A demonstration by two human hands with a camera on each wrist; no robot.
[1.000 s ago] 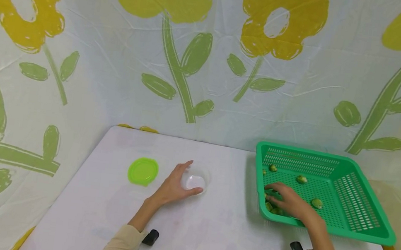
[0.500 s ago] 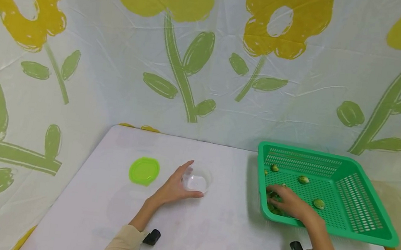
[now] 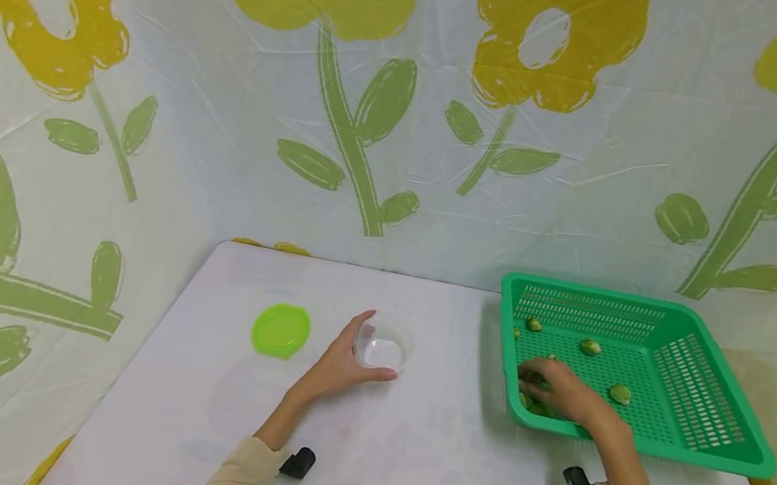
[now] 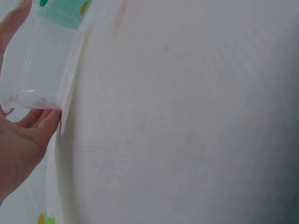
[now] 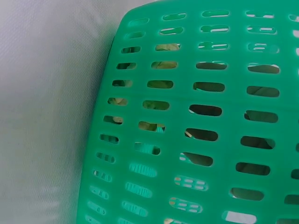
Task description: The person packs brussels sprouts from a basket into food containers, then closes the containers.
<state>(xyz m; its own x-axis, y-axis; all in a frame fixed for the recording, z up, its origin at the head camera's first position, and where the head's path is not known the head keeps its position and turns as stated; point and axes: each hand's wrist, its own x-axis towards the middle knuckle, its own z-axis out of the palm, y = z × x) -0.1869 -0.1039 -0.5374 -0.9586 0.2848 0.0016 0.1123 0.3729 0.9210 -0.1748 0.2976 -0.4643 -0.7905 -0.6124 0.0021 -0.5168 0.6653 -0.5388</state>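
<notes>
My left hand (image 3: 340,362) holds a small clear plastic tub (image 3: 384,347) on the table, thumb on its near side and fingers on its far side. In the left wrist view, fingers touch the wall of the tub (image 4: 49,65). Inside the left end of the green basket (image 3: 694,385), my right hand (image 3: 560,389) reaches down among Brussels sprouts (image 3: 537,407), with fingers bent. Its fingertips are partly hidden, so whether it grips a sprout is unclear. The right wrist view shows mostly the slotted wall of the basket (image 5: 187,100).
A bright green lid (image 3: 281,330) lies on the white table (image 3: 420,457), left of the tub. Further sprouts, one (image 3: 620,394) near the middle and another (image 3: 590,346) behind it, lie apart in the basket. A flower-printed cloth (image 3: 246,96) hangs behind the table.
The right hand's fingers have drawn in slightly among the sprouts, and a sprout now shows beyond the knuckles. The left hand stays at the tub. The head view has shifted a little.
</notes>
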